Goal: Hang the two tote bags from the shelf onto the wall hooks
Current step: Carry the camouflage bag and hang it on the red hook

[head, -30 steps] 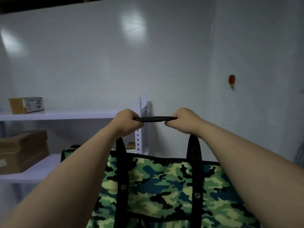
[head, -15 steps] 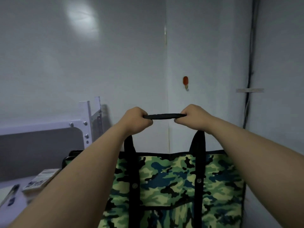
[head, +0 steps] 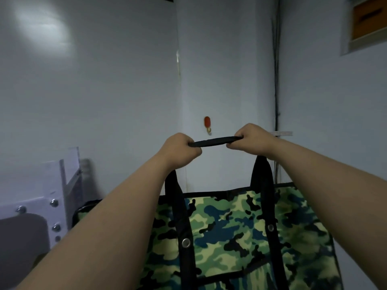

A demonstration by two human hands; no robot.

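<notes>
Black handle stretched between left hand and right hand fingers.

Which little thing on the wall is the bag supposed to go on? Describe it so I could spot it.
Find the corner where the two pale walls meet, straight ahead. Just right of it, slightly above the black strap stretched between the left hand and right hand, sits the wall hook. It is the only orange-red spot on that wall.

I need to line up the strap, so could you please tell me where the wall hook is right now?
In the head view the hook is on the wall near the corner, just above the strap stretched between the left hand and right hand.
</notes>
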